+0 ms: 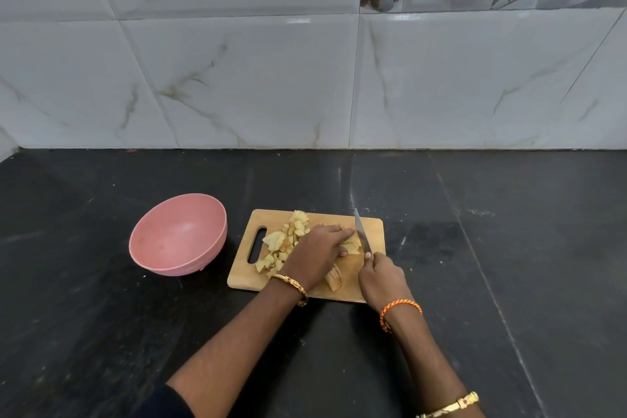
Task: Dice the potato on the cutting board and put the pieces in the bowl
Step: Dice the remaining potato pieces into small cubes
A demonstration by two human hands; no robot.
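The left hand (319,248) presses flat on the uncut pale potato chunk (351,244) mid-way across the wooden cutting board (373,227); the right hand (381,276) grips the steel knife (362,231). Diced pieces (281,246) lie left — pink bowl (178,236) empty. Best curl fingertips back, cutting straight down.

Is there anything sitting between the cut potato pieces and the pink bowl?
Nothing visible. The diced pieces lie on the cutting board's left half, and only bare black counter separates the board from the empty pink bowl.
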